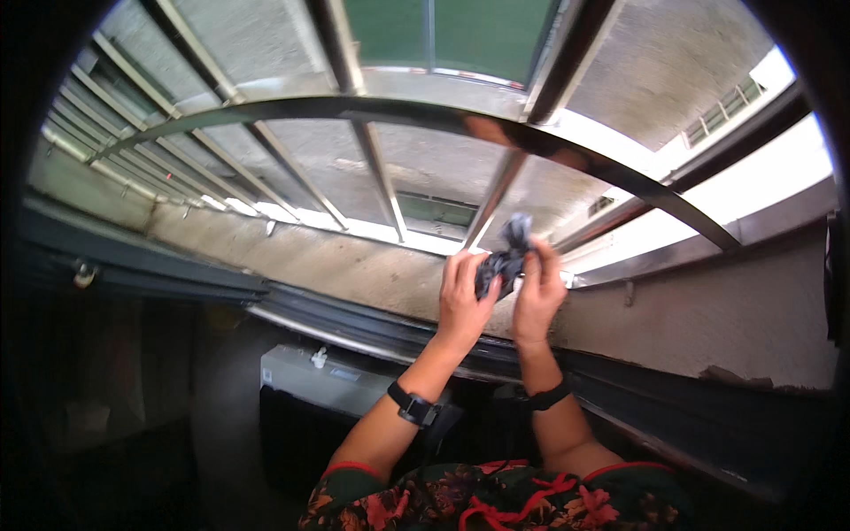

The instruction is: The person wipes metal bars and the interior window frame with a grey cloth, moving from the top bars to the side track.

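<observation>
A crumpled dark grey cloth (499, 269) is bunched between my two hands, its lighter tip sticking up above the fingers. My left hand (463, 292) grips the cloth from the left, with the thumb pressed across its lower part. On the other side, my right hand (539, 292) pinches its upper right part between thumb and fingers. Both hands are held above the window ledge (358, 265), in front of the metal window bars (378, 179). Glare behind the right hand and some blur hide the finer folds of the cloth.
A curved metal crossbar (398, 109) runs across the bars. The dark window frame track (345, 318) passes below my forearms. A light grey box-like unit (325, 378) with a small white fitting (319, 358) stands beneath it. A rough side wall (717, 318) closes the right.
</observation>
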### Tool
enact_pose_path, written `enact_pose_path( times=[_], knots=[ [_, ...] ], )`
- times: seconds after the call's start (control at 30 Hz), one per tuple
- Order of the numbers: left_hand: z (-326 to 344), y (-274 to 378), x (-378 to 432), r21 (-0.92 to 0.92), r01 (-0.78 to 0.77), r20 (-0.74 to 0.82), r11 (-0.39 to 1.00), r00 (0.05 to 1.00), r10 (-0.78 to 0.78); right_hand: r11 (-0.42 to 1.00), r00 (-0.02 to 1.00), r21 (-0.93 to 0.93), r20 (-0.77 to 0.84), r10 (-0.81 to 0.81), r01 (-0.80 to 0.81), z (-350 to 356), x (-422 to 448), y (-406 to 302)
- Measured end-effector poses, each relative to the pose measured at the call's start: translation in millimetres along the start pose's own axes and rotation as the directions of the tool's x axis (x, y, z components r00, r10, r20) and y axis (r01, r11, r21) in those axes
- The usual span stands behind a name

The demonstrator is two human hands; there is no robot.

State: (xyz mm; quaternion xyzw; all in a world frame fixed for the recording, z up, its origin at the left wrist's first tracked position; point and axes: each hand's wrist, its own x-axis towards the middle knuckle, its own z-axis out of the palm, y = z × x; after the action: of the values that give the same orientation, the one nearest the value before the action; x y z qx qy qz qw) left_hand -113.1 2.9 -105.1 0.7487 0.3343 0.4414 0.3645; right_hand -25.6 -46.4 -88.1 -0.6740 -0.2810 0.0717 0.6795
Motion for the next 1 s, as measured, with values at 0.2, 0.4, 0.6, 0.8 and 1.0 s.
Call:
enact_pose_path(
  times=[0.2,0.4,0.6,0.8,1.0],
  knots=[
    [-8,24,73,0.019,-0.313,-0.383,0.95,0.875,0.296,0.924,0.916,0.294,0.242,-0.32,0.246,48,51,-59],
    [10,2,84,0.084,-0.407,-0.346,0.91,0.844,0.41,0.925,0.93,0.311,0.221,-0.292,0.217,61,70,-63],
    [26,-58,47,0.149,-0.255,-0.179,0.955,0.943,0.28,0.931,0.885,0.032,0.301,-0.355,0.363,62,55,13],
    [40,-118,-5,0.338,0.067,0.031,0.939,0.996,-0.082,0.997,0.893,-0.05,0.448,-0.029,0.057,62,10,122],
    [41,-142,-11,0.502,0.093,0.097,0.86,0.982,-0.163,0.954,0.909,-0.298,0.408,0.088,0.042,68,-15,192]
  ],
)
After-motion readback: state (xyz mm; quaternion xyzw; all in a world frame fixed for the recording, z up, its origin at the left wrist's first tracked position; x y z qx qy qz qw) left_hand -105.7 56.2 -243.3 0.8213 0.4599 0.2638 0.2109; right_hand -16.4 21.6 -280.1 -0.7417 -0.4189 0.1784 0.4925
